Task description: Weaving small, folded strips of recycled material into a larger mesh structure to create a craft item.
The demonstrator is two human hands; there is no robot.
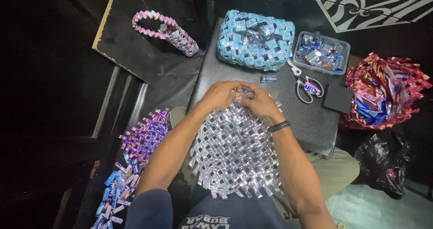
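Note:
A silver woven mat of folded foil wrappers (pixel 234 152) lies over my lap and onto a dark stool top (pixel 311 121). My left hand (pixel 219 95) and my right hand (pixel 259 102) meet at the mat's far edge, fingers pinched on its folded silver pieces. A black band sits on my right wrist. The fingertips are partly hidden behind each other.
A blue woven basket (pixel 255 39), a clear plastic box of folded wrappers (pixel 321 52), scissors (pixel 307 87), a small blue folded piece (pixel 269 78) and a black pad (pixel 338 98) lie beyond my hands. A pink woven strip (pixel 166 30), purple weave (pixel 145 136) left, red woven basket (pixel 383 91) right.

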